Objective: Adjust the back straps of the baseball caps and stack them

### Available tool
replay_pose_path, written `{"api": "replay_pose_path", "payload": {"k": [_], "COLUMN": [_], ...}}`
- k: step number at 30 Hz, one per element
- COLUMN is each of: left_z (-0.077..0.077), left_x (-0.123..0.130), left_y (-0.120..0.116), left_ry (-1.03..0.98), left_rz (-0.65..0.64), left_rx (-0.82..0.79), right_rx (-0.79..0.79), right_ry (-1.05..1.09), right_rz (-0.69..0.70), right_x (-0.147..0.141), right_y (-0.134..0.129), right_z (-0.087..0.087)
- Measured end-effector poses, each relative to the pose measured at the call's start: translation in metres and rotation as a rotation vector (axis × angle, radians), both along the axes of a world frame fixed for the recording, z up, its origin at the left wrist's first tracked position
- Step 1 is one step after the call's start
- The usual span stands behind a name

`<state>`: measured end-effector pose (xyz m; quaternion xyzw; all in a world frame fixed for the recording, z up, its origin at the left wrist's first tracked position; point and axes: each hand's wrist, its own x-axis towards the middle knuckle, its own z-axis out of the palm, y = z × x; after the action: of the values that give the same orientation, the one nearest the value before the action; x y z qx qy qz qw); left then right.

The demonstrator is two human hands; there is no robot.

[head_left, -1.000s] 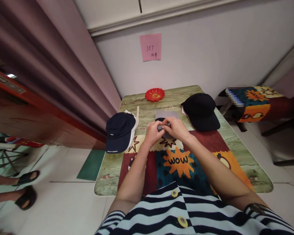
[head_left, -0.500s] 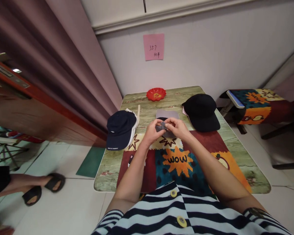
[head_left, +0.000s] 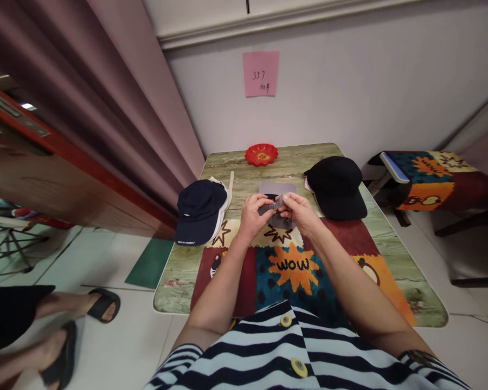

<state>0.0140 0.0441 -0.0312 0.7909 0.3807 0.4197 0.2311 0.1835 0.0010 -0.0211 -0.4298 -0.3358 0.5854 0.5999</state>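
A grey cap (head_left: 277, 188) lies at the middle of the table, its brim toward the wall and its back strap toward me. My left hand (head_left: 252, 215) pinches the left part of the strap between thumb and fingers. On the other side, my right hand (head_left: 300, 212) grips the strap's right end, with the fingers bent. Between the hands a short stretch of grey strap shows; its fastening is too small to make out. To the left sits a navy cap (head_left: 201, 208) on top of paler caps. A black cap (head_left: 336, 184) rests at the right over something pinkish.
A red scalloped dish (head_left: 261, 155) stands at the table's back edge near the wall. A colourful cloth (head_left: 264, 287) covers the front of the wood-patterned table (head_left: 173, 290). Left are a door (head_left: 85, 179) and a person's sandalled feet (head_left: 101, 306); right, a second cloth-covered table (head_left: 425, 184).
My right hand has shifted slightly right, away from the left, and more strap shows between them. The person's feet at the left have moved. The view has tilted a little.
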Motion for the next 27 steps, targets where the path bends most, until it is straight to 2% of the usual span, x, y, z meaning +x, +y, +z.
{"api": "replay_pose_path", "payload": {"k": [3,6,10,16,23,27], "left_z": [0.003,0.003,0.001,0.002,0.0,0.002], "left_x": [0.002,0.004,0.005,0.006,0.007,0.009], "left_y": [-0.001,-0.002,-0.001,-0.001,-0.001,-0.001], "left_ry": [0.052,0.055,-0.006,-0.24,-0.414,-0.39], "left_rz": [0.04,0.045,0.0,-0.088,-0.153,-0.159], "left_rx": [0.053,0.033,-0.153,-0.449,-0.617,-0.595], "right_rx": [0.06,0.082,0.084,0.106,0.053,-0.007], "right_ry": [-0.001,0.002,-0.071,-0.273,-0.489,-0.578], "right_rz": [-0.017,-0.018,-0.039,-0.062,-0.057,-0.078], "right_x": [-0.003,-0.004,-0.002,-0.001,0.0,-0.001], "right_y": [0.0,0.001,0.002,0.002,0.004,0.003], "right_z": [0.002,0.003,0.003,-0.002,-0.009,-0.007]}}
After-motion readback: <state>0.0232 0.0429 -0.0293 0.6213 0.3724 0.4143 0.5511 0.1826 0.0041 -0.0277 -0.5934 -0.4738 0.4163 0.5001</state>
